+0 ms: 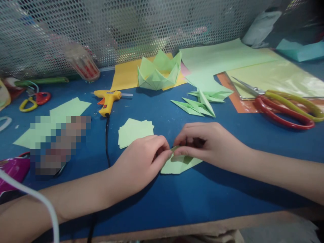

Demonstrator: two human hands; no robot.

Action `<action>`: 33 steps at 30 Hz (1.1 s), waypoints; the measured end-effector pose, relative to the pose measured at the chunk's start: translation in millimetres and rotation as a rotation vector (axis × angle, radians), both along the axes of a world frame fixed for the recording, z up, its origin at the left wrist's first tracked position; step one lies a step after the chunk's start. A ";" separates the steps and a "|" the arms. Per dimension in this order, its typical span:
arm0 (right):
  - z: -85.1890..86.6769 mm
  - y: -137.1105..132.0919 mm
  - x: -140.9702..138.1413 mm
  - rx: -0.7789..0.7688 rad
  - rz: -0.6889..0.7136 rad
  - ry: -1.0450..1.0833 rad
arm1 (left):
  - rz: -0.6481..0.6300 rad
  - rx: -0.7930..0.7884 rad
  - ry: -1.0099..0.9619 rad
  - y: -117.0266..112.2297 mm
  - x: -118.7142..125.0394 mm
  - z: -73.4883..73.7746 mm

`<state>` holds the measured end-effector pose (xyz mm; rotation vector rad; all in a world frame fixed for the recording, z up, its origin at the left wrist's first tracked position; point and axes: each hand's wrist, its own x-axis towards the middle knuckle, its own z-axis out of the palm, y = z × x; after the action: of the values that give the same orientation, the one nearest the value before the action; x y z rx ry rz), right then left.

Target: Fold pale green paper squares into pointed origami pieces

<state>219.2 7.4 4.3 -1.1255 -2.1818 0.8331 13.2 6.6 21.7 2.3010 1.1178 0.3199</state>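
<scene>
A small light green folded paper piece (178, 164) lies on the blue table (202, 195) in front of me. My left hand (143, 162) pinches its upper edge with curled fingers. My right hand (207, 143) meets it from the right, fingertips pressed on the same fold. Just behind my left hand sits a stack of small green paper squares (134, 131). Several folded green pointed pieces (199, 103) lie farther back, and a green folded paper crown shape (159, 72) stands behind them on yellow paper.
A yellow glue gun (108, 100) with a black cord lies left of centre. Red and yellow scissors (286, 106) rest on large green sheets (273, 74) at right. More green paper (68, 109), small scissors (34, 101) and a jar (82, 62) are at left. A mesh wall (126, 27) backs the table.
</scene>
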 end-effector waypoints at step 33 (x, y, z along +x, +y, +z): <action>-0.1 -7.9 -8.4 0.041 0.000 -0.058 | -0.095 0.017 0.090 2.2 -5.0 8.5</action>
<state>210.8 -0.5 4.2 -1.1420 -2.2359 0.7611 8.1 8.8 30.2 2.3958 1.0479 0.1913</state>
